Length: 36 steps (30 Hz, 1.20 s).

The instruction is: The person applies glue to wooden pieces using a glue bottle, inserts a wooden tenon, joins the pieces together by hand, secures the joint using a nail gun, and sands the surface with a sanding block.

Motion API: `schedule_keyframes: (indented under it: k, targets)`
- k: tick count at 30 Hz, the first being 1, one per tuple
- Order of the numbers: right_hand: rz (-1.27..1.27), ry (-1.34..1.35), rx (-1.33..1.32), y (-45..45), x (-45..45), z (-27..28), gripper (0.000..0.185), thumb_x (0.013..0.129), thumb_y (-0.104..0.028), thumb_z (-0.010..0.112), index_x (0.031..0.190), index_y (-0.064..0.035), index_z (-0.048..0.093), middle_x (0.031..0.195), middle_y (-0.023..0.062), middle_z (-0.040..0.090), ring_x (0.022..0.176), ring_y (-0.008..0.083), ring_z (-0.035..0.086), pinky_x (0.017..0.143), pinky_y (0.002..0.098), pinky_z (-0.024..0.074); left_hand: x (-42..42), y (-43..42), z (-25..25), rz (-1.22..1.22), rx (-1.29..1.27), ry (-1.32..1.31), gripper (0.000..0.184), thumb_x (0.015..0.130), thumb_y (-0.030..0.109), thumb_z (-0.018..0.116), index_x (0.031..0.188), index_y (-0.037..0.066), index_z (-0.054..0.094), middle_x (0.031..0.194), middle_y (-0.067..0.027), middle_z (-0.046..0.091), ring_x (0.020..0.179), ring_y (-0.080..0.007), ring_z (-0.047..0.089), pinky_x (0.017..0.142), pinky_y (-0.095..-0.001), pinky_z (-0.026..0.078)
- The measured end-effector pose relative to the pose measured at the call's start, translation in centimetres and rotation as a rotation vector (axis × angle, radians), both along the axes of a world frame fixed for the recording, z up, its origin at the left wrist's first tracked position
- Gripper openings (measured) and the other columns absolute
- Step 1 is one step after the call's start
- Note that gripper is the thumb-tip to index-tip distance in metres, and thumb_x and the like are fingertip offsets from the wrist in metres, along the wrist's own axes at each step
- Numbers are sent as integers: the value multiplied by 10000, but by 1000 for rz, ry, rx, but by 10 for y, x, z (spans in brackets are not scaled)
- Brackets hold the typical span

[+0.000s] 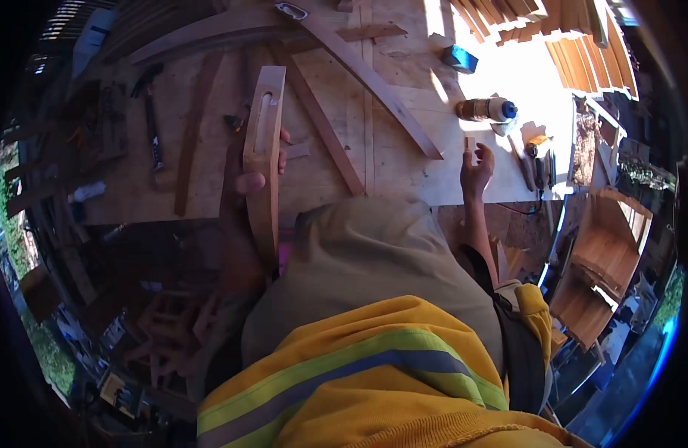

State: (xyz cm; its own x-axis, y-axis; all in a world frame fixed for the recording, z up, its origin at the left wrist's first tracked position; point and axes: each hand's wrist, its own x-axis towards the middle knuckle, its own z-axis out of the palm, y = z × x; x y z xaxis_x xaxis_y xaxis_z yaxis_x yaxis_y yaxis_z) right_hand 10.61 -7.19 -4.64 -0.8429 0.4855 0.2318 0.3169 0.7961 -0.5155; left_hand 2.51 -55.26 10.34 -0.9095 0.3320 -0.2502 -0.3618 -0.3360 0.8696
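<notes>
My left hand (248,183) is wrapped around a wooden piece (268,160) with a long rounded slot cut in its upper face. The piece is held up at a slant over the table's near edge, thumb in front and fingertips behind. My right hand (476,173) is raised over the right part of the table, its fingers closed on a small pale wooden block (470,143). Behind the slotted piece, a small flat wooden offcut (298,151) lies on the tabletop.
On the plywood table (400,175) lie long wooden strips (374,82), a hammer (152,119), a glue bottle (487,110), a blue block (460,59) and a yellow-black tool (539,149). Stacked wooden parts (590,60) stand back right. A wooden box-like piece (601,261) is at lower right.
</notes>
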Motion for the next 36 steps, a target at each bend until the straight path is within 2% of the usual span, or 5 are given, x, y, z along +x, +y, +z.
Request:
schedule_keyframes:
  k: [7,14,20,26,36]
  targets:
    - [21,-220,-54,44,13,-51,505,857,-258,758,1309,-87,610,1259,227,593,1212,411,541,1040,486,443,2,45,17,-46,-18,13,1100,544,473,789,1467,4,416,1150,-123,563,811,-166,590,684,-293,492]
    - [-221,-224,-745,45,-2,-40,550,809,-150,796,1298,12,603,927,92,695,796,188,663,679,317,522,7,69,34,-129,-57,94,1184,551,491,787,1535,-8,357,1157,-109,578,822,-156,602,714,-302,507]
    - [288,-251,-1350,-39,-19,138,294,1000,-194,656,1188,30,676,1042,82,711,952,166,702,851,323,590,5,86,36,-149,-114,283,1253,574,445,801,1607,-2,252,1416,-144,513,1233,-236,536,1050,-355,416]
    - [691,-58,-1044,-111,-60,291,388,884,-52,790,1239,32,655,905,75,716,802,127,696,671,257,576,11,118,64,20,-233,457,1269,576,331,861,1612,-9,212,1539,-143,421,1423,-238,407,1154,-337,324]
    - [719,-84,-847,-143,-96,305,317,869,-32,801,1151,38,674,900,74,728,799,108,687,690,243,549,9,130,84,254,-718,724,1343,538,387,942,1598,13,207,1250,-237,608,1127,-374,658,972,-424,539]
